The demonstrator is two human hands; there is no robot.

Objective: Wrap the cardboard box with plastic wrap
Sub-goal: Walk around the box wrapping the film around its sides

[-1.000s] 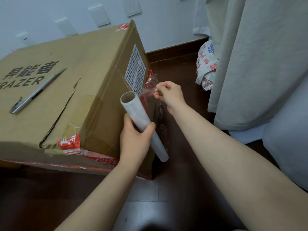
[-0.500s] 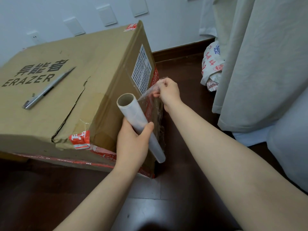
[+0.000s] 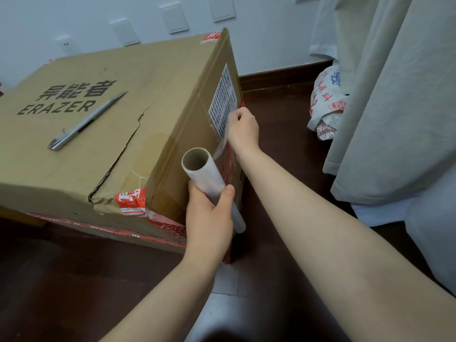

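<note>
- A large brown cardboard box (image 3: 153, 99) sits on the dark wooden floor (image 3: 283, 144), close to a white wall (image 3: 259, 33) that carries several pale switch plates.
- The box top is printed with dark characters and the word "ERAZER", and a jagged tear runs across it towards the near corner.
- A slim silver pen-like tool (image 3: 86, 120) lies slantwise on the box top, just right of the lettering.
- Red-and-white packing tape (image 3: 130, 201) wraps the torn near corner and runs along the lower edge of the box.
- The left hand (image 3: 209, 218) grips a roll of clear plastic wrap (image 3: 204, 174) on a cardboard tube. Its fingers curl round the roll's middle and the thumb lies across the front.
- The roll is tilted, with its open upper end towards the camera, and it is held just beside the right-hand side of the box.
- The right hand (image 3: 243, 130) pinches the free edge of the film (image 3: 220, 146) between thumb and fingertips, at the lower corner of a white printed label (image 3: 220, 107) on that side.
- The short stretch of film runs from the roll up to the pinch. Whether it touches the cardboard cannot be told.
- A pale curtain (image 3: 394, 95) hangs at the right, with a white plastic bag with red print (image 3: 325, 102) on the floor beside it.
</note>
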